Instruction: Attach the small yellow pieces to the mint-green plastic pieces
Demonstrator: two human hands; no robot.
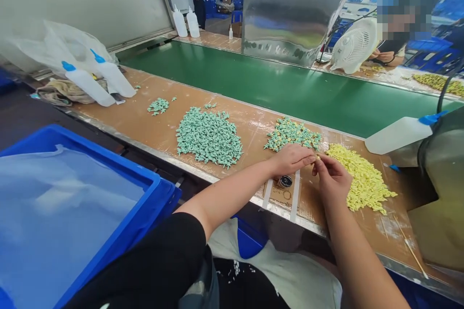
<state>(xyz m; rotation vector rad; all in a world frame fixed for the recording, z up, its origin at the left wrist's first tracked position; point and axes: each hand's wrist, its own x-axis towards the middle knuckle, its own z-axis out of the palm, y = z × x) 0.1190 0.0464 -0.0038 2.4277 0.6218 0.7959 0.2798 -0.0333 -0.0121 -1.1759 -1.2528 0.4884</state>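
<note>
My left hand and my right hand meet fingertip to fingertip above the brown work surface. A tiny yellowish piece shows between the pinched fingers; its exact shape is too small to tell. Beside my right hand spreads a heap of small yellow pieces. Just behind my left hand lies a pile of green pieces with yellow bits. Below my left wrist stands a small round pot with a dark top, on cardboard taped to the surface.
A large green heap and a smaller one lie leftward. White squeeze bottles stand or lie around. Beyond runs a green belt with a metal sheet. A blue crate is at left. A co-worker sits opposite by a fan.
</note>
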